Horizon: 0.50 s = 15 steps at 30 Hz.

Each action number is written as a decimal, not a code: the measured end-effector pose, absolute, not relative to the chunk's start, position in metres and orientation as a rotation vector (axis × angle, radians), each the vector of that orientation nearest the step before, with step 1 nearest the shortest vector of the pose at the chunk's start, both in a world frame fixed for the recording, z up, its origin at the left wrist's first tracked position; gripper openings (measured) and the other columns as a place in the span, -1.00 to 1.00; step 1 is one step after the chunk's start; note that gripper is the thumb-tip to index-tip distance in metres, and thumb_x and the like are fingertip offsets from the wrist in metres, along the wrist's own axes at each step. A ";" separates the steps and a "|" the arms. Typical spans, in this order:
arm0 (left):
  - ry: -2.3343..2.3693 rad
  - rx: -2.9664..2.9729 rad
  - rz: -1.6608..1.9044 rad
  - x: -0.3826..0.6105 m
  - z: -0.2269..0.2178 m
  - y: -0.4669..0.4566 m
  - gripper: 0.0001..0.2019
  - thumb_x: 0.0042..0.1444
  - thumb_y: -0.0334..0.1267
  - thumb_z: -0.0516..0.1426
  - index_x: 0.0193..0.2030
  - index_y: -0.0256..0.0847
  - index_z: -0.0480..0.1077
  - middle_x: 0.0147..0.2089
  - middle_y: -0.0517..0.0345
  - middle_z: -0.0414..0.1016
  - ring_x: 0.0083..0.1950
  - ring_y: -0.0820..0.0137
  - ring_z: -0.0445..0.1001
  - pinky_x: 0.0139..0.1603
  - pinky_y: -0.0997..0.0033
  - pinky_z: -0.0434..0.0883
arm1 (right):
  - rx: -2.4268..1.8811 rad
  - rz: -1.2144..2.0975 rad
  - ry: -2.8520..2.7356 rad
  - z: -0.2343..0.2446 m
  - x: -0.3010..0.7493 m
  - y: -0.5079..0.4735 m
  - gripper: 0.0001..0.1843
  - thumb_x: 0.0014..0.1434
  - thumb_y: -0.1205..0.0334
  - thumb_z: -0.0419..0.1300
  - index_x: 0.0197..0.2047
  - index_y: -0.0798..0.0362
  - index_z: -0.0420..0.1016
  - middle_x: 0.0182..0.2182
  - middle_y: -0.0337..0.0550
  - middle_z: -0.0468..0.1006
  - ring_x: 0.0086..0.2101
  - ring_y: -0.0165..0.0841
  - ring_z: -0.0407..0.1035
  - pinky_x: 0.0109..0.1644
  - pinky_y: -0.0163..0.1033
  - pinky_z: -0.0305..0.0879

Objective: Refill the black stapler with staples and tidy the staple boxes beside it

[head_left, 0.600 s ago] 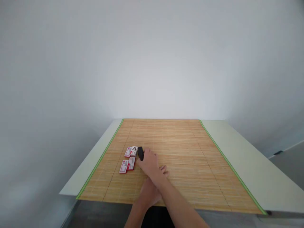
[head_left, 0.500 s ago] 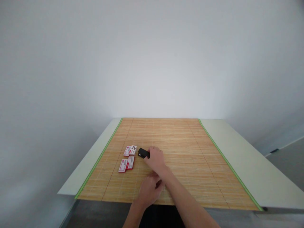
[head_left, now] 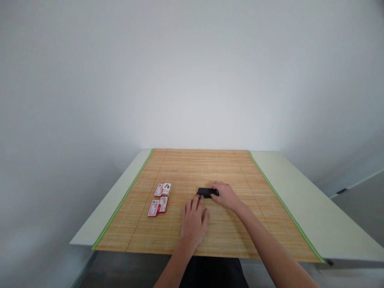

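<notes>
A black stapler [head_left: 205,192] lies lengthwise across the bamboo mat, its front end pointing left. My right hand [head_left: 225,195] is closed round the stapler's right end, thumb on the near side and fingers over the far side. My left hand [head_left: 193,220] rests palm down just in front of it, fingers stretched and spread. Its fingertips reach the stapler's left end; whether they touch it I cannot tell. Left of the stapler lie small red-and-white boxes: a staple box with a picture on top [head_left: 166,189] and several flat ones, such as the nearest box [head_left: 153,208].
The bamboo mat [head_left: 240,232] with green edging covers the middle of a white table [head_left: 288,180]. A plain white wall [head_left: 192,80] rises behind the table's far edge. The table's front edge is close to my body.
The stapler has shifted right with my right hand and turned to lie straight across. My left hand has come out from under my right forearm, moved forward and spread its fingers.
</notes>
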<state>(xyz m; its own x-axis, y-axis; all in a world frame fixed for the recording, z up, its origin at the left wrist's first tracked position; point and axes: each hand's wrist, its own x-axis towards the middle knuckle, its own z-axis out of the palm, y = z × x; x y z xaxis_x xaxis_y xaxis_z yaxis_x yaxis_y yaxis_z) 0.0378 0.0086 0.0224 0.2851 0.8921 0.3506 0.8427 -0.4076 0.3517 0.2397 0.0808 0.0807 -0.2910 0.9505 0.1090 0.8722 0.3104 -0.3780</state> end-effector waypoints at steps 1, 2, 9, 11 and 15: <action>1.667 2.437 0.759 0.039 0.022 0.008 -0.48 0.45 -0.08 -0.03 0.50 0.00 0.16 0.50 0.02 0.17 0.40 -0.02 0.20 0.38 -0.22 0.21 | -1.631 0.353 -2.285 0.082 0.236 0.083 -0.69 0.21 0.31 0.29 0.04 -0.03 0.59 -0.05 -0.14 0.62 -0.02 -0.23 0.45 0.07 -0.19 0.22; 1.681 2.435 0.752 0.039 0.022 0.008 -0.48 0.45 -0.06 -0.03 0.50 0.00 0.17 0.51 0.02 0.16 0.39 -0.03 0.20 0.36 -0.23 0.21 | -1.615 0.357 -2.302 0.083 0.231 0.086 -0.70 0.20 0.28 0.31 0.02 -0.03 0.59 -0.07 -0.14 0.62 -0.03 -0.23 0.45 0.07 -0.19 0.22; 1.717 2.414 0.738 0.037 0.020 0.010 -0.47 0.42 -0.07 0.00 0.50 0.05 0.16 0.51 0.06 0.16 0.37 -0.08 0.20 0.33 -0.28 0.20 | -1.468 0.373 -2.447 0.112 0.200 0.110 -0.77 0.10 0.19 0.45 -0.16 -0.01 0.62 -0.12 -0.11 0.60 -0.01 -0.18 0.42 0.08 -0.17 0.21; 1.716 2.405 0.736 0.036 0.020 0.011 -0.44 0.40 -0.08 0.03 0.51 0.08 0.13 0.51 0.07 0.16 0.37 -0.08 0.21 0.32 -0.27 0.21 | -1.448 0.365 -2.454 0.128 0.214 0.108 -0.82 0.12 0.22 0.42 -0.18 0.00 0.61 -0.14 -0.10 0.60 -0.05 -0.20 0.42 0.05 -0.20 0.24; 1.693 2.406 0.749 0.033 0.020 0.013 -0.39 0.34 -0.09 0.10 0.51 0.14 0.12 0.50 0.11 0.19 0.35 -0.08 0.23 0.32 -0.25 0.21 | -1.493 0.345 -2.258 0.145 0.268 0.086 -0.79 0.19 0.21 0.32 -0.09 0.00 0.60 -0.12 -0.08 0.59 -0.11 -0.22 0.44 0.00 -0.19 0.29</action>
